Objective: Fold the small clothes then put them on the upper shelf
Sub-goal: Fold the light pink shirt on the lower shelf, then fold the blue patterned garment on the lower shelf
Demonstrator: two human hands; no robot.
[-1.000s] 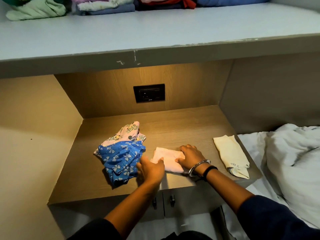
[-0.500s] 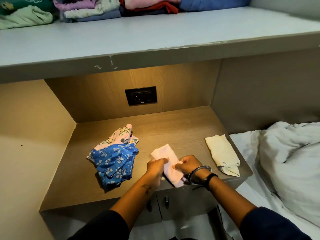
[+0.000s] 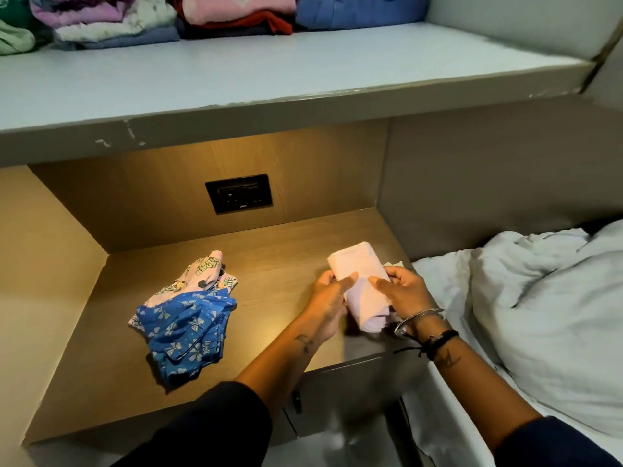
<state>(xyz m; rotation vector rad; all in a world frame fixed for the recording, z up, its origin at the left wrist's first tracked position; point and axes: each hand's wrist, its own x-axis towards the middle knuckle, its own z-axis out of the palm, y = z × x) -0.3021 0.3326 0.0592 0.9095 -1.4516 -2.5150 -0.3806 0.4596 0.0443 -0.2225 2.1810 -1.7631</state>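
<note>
A folded pale pink cloth is held above the wooden lower shelf, gripped from both sides. My left hand clasps its left edge and my right hand clasps its right edge. A crumpled blue garment with white bows lies on a pink printed garment at the left of the lower shelf. The grey upper shelf runs across the top. A cream cloth is almost hidden behind my right hand.
Stacks of folded clothes line the back of the upper shelf. A black socket plate sits in the back wall. A bed with rumpled white bedding is at the right. Cabinet doors with handles sit below the lower shelf.
Both hands lifted the pink cloth off the lower shelf, and it is now a narrower fold held in the air. The camera moved closer and tilted, so the cream cloth is mostly covered.
</note>
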